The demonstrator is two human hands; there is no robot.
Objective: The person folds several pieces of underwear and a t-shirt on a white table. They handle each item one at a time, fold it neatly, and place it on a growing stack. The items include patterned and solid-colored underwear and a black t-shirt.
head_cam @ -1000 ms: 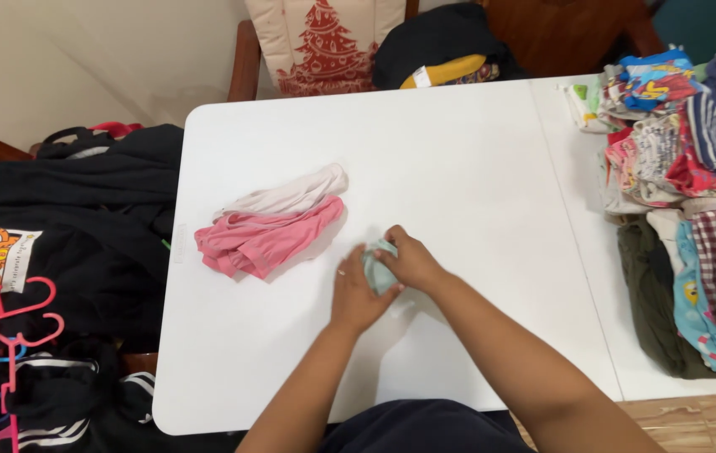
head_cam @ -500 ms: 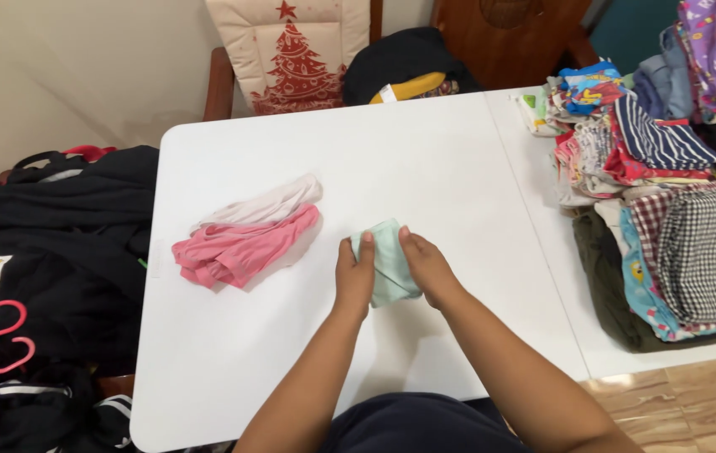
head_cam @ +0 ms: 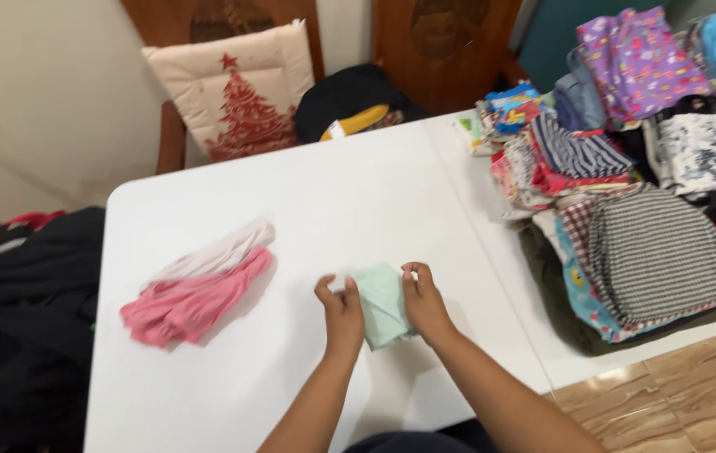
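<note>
Presently, the person works at a white table [head_cam: 307, 193] with both hands on a small mint-green cloth [head_cam: 380, 304], which lies on the tabletop close to the near edge, a little right of centre. The left hand [head_cam: 341, 312] pinches the cloth's left edge with curled fingers, thumb and forefinger closed on the fabric; the right hand [head_cam: 423, 300] grips the right edge in like fashion, fingers bent over the hem. The cloth appears already doubled into a narrow strip, slightly skewed toward the person. In the inspector's judgement, the fold in hand is done well only if both edges are drawn level before the cloth is pressed flat, since the lower corner looks to hang out of line with the upper. Even tension from both hands would keep the layers from sliding, and a flat palm would set the crease better than fingertips. A pink and white garment [head_cam: 194, 289] lies loosely bunched well to the left, apart from the work. Stacks of folded clothes [head_cam: 626, 210] occupy the right end of the surface, near but not touching the right hand. A chair with a tree-printed cushion [head_cam: 236, 92] stands beyond the far edge, and dark garments [head_cam: 26, 285] are heaped at the left.
</note>
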